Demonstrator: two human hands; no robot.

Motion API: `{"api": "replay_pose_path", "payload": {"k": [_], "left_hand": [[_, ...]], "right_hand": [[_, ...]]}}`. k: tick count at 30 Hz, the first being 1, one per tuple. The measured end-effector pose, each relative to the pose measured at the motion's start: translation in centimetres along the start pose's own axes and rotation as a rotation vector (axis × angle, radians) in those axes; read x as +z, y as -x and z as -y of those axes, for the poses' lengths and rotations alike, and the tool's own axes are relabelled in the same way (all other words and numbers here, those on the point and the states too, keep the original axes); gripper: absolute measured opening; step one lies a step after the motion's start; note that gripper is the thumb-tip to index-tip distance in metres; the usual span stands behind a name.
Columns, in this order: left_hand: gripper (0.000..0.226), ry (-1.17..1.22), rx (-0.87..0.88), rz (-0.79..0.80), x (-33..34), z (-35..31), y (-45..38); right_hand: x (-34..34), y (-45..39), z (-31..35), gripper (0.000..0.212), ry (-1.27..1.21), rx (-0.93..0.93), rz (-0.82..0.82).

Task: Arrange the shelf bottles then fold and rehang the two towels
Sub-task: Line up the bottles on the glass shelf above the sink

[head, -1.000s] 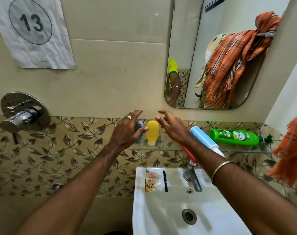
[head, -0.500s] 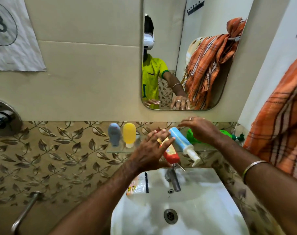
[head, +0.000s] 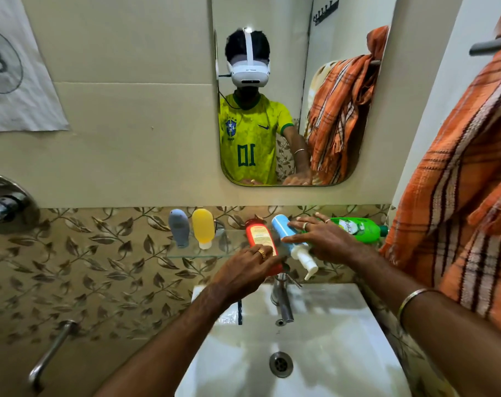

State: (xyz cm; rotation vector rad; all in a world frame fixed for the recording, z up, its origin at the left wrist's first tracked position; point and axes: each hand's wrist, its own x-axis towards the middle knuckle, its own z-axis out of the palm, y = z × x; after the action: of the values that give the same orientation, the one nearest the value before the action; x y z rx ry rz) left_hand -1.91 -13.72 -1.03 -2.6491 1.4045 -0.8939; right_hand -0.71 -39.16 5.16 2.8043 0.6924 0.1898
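A white sink [head: 315,368] with a chrome tap [head: 282,302] sits below a wall mirror [head: 301,90]; a numbered paper sign [head: 17,81] hangs at left.

- Grey bottle [head: 179,228]; yellow bottle [head: 203,228]; red bottle [head: 261,239]; blue bottle [head: 283,229]; green bottle [head: 358,230].
- Towel [head: 458,196]: orange, striped plaid.
- Wall tile band [head: 100,253]: gold leaf pattern.
- Sink [head: 329,339]: white.

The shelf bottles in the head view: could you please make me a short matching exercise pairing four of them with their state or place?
Things:
1. red bottle
2. blue pump bottle
3. green bottle
4. yellow tube

States:
A. standing cap-down, untouched
B. lying farthest right on the shelf
C. touched by the left hand
D. under the right hand thumb and fingers

Pairs: 1-C, 2-D, 3-B, 4-A
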Motion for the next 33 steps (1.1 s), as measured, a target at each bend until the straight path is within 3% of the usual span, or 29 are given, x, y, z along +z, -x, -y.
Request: {"api": "replay_pose_path", "payload": {"k": [7, 16, 22, 33], "left_hand": [[0.048, -0.019, -0.044, -0.070, -2.0, 0.1, 2.2], [0.055, 0.137, -0.196, -0.220, -5.6, 3.1, 1.8], [0.063, 0.208, -0.291, -0.219, -7.5, 5.1, 0.5], [0.047, 0.299, -0.380, -0.135, -9.2, 9.8, -2.7]], "right_hand": [[-0.1, -0.7, 0.4, 0.086, 0.010, -0.034, -0.012], [-1.1, -1.9, 1.3, 0.074, -0.344, -0.001, -0.105], [-1.9, -2.9, 2.0, 0.060, -0.585, 0.053, -0.170], [-3.3, -4.7, 3.3, 0.045, -0.970, 0.196, -0.257]]}}
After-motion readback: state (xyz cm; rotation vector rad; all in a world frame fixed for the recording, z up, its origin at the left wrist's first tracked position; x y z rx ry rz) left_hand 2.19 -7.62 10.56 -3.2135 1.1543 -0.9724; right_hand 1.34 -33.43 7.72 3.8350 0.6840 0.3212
